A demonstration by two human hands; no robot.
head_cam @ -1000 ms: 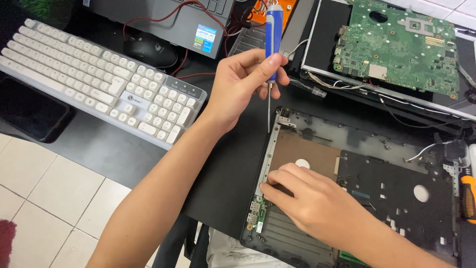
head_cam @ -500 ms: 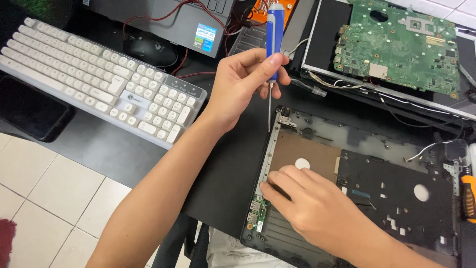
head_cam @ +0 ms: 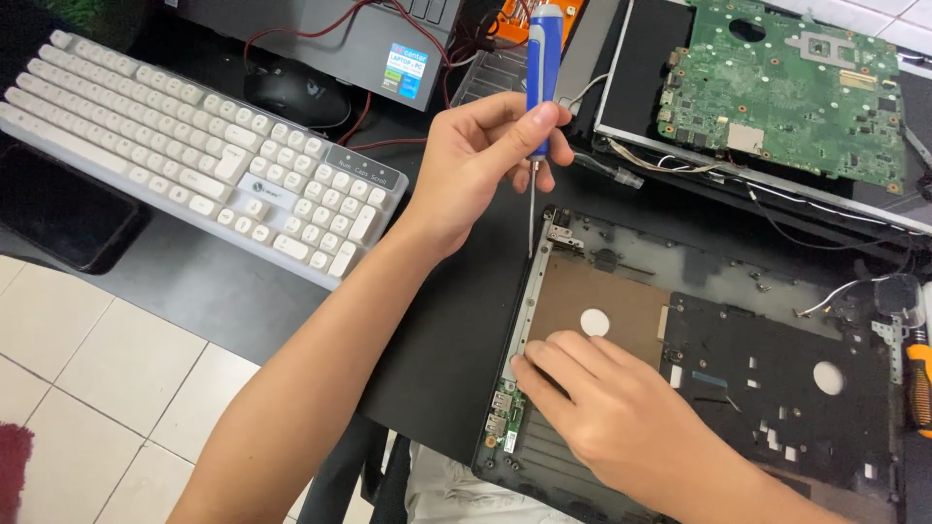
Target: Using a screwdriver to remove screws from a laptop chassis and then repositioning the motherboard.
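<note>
**Screwdriver held over opened laptop base**

Left hand (head_cam: 481, 160) grips a blue-handled screwdriver (head_cam: 541, 92) upright, tip at the laptop base (head_cam: 777, 388) left edge. Right hand (head_cam: 621, 417) lies flat, fingers pressing the chassis. A blue rectangular label (head_cam: 408, 70) sits at the table's rear edge.

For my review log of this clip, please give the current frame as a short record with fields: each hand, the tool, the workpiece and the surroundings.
left hand: holds a blue-handled screwdriver upright, tip down at the top left corner of the laptop base
right hand: fingertips pressed on the base's left edge, near a small green board
laptop base: opened, lying flat on a black desk
surroundings: white keyboard to the left; green motherboard at upper right; orange-handled tool at right edge
</note>
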